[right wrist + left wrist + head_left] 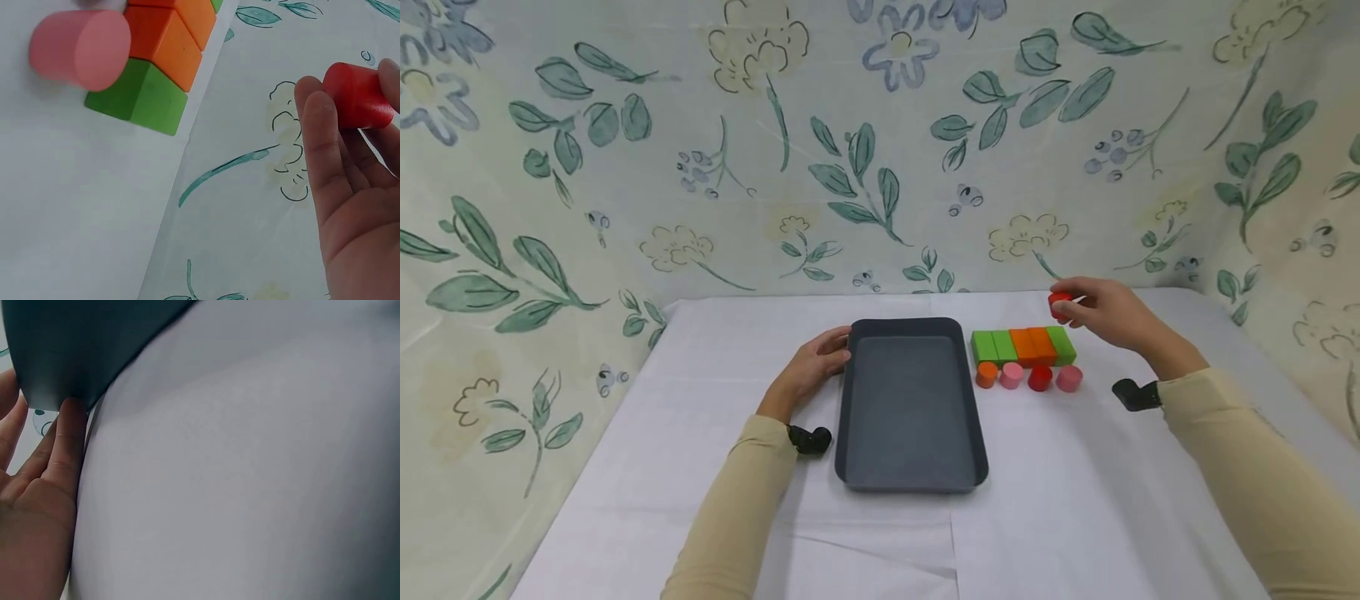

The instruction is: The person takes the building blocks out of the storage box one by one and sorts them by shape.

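My left hand point(815, 364) rests against the far part of the left side of a dark grey rectangular tray point(910, 400). In the left wrist view, fairly straight fingers point(67, 440) touch the edge of the tray point(75, 344). Off to the right, my right hand point(1108, 312) pinches a red cylinder block point(357, 95) between thumb and fingertips. It holds this block just beyond the right end of a row of green blocks point(1004, 346) and orange blocks point(1033, 345). A pink cylinder point(81, 49) appears near the green block point(137, 97) in the right wrist view.
Several cylinders stand in front of the row: an orange one point(987, 374), a pink one point(1011, 375), a red one point(1040, 377) and another pink one point(1069, 378). White cloth point(1037, 500) covers the table. Behind it hangs a floral curtain point(865, 250).
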`<state>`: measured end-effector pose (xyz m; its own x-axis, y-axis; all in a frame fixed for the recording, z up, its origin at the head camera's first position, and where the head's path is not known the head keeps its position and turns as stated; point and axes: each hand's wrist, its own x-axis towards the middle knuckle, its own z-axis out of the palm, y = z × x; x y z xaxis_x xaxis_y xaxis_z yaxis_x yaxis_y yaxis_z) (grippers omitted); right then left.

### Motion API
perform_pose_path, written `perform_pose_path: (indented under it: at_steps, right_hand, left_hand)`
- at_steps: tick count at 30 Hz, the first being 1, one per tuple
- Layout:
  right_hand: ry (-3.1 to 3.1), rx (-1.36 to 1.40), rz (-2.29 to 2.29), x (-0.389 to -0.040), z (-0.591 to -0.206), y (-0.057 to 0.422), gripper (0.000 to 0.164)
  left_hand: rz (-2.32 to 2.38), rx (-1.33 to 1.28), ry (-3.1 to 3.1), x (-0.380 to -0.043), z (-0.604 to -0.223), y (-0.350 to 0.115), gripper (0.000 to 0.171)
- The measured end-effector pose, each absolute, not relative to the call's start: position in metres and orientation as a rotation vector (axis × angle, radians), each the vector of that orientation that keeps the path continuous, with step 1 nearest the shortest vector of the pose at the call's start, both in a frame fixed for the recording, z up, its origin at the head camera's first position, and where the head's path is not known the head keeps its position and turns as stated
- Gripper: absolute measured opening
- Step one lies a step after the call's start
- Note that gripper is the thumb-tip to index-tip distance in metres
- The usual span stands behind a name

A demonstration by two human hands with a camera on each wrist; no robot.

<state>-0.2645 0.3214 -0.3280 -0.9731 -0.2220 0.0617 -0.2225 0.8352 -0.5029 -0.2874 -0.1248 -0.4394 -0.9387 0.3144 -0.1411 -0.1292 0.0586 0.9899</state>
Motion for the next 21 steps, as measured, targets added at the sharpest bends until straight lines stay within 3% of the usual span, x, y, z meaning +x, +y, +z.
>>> perform_pose_path:
  at_steps: [21]
  right_hand:
    - [-3.084, 0.243, 0.804, -0.232, -0.347, 0.376, 0.052]
  left_hand:
    - [1.933, 0.163, 2.034, -0.287, -0.438, -0.123, 0.057]
